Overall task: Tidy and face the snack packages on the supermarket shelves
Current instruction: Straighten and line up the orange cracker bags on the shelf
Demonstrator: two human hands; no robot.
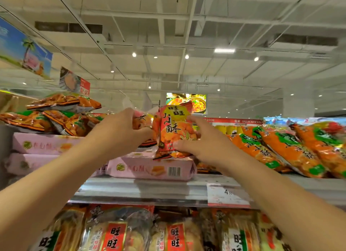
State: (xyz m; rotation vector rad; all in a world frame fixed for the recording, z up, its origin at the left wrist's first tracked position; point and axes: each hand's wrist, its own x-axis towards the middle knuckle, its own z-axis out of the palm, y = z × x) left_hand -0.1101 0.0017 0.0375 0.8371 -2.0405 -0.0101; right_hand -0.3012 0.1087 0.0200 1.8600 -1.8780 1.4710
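Note:
Both my arms reach up to the top shelf (142, 190). My right hand (202, 140) grips a red and orange snack bag (175, 127) that stands upright with its front toward me, thumb across its lower front. My left hand (123, 129) holds a second orange bag (142, 120) just left of it, mostly hidden behind my fingers. Both bags sit above a pink flat package (149, 169) lying on the shelf.
Orange and green snack bags lie in a loose pile at upper left (61, 115) and lean in a row at right (292, 147). More pink packages (43, 145) are stacked at left. A price tag (227, 195) hangs on the shelf edge. Rice cracker packs (174, 234) fill the shelf below.

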